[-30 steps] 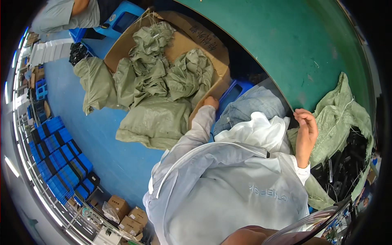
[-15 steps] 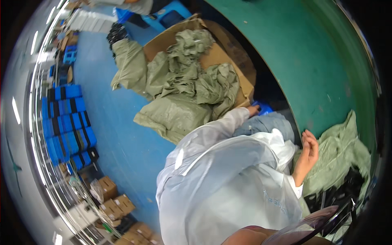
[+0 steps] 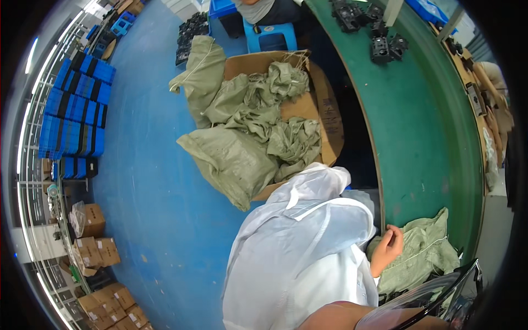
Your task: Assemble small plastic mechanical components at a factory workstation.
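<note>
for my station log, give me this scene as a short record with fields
left hand: not visible; sleeve reaches the near end of the box
right hand: by the table edge, fingers bent, nothing visible held
beside right hand: pale green sack, contact unclear
box: open cardboard, with crumpled olive sacks in it
table: green, black parts at far end
far end of floor: blue stool

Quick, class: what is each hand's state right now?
Left hand: hidden from view, so cannot be told.
Right hand: partly open, loosely curled, nothing visibly held.
</note>
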`<control>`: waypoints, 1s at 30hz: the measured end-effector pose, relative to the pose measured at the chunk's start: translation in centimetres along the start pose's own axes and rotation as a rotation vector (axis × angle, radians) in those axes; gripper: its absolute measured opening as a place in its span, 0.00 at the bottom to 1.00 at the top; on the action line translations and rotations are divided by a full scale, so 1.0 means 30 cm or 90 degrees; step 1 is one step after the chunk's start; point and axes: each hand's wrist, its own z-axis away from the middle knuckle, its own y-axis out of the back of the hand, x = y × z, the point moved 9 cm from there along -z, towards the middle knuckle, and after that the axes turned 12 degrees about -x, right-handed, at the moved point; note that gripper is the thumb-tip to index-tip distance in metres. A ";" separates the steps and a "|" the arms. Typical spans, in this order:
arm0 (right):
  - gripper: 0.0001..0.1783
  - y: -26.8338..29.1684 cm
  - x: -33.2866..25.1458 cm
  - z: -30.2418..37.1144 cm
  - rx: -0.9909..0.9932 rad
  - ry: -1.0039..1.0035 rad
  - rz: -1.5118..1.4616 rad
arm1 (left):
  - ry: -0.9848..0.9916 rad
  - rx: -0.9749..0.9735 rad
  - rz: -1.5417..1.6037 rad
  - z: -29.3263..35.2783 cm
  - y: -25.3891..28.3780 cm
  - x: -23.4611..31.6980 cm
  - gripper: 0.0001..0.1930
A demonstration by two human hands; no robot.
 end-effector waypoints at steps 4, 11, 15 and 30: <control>0.07 0.021 -0.032 -0.016 0.076 0.094 0.177 | -0.002 -0.001 -0.025 -0.011 0.031 0.053 0.26; 0.06 0.103 0.070 -0.022 0.075 -0.053 0.014 | -0.064 -0.091 -0.188 -0.151 0.012 0.354 0.26; 0.03 0.192 0.068 0.031 0.181 -0.145 -0.152 | -0.060 -0.110 -0.254 -0.113 0.139 0.515 0.26; 0.08 0.074 0.064 0.111 0.268 0.014 -0.236 | -0.217 -0.207 -0.556 -0.262 -0.245 0.896 0.26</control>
